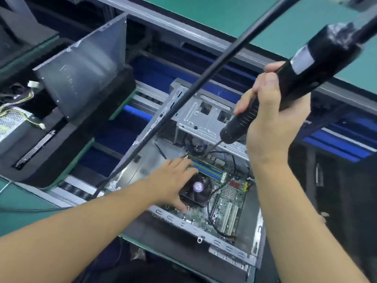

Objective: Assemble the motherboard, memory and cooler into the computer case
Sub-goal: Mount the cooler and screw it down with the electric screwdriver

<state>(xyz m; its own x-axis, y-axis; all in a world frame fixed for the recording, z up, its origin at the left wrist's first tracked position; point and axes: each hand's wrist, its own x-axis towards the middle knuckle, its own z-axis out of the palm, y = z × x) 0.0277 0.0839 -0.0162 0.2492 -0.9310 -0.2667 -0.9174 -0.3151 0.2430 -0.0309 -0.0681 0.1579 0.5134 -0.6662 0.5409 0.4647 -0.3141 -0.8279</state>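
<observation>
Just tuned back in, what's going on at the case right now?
A person appears to be screwing down the motherboard inside the open computer case. The right hand grips an electric screwdriver, its bit aimed at the board's far edge beside the memory slots. The left hand lies flat against the cooler, steadying the board.

bare metal case (206,115), matt black screwdriver (306,64)

Green-matted workbench (204,13) across the top, grey metal rail (183,35) running diagonally below it, blue rollers (136,111) between the rails, black foam tray (40,160) at left with a grey metal panel (81,74) standing in it, even light.
</observation>
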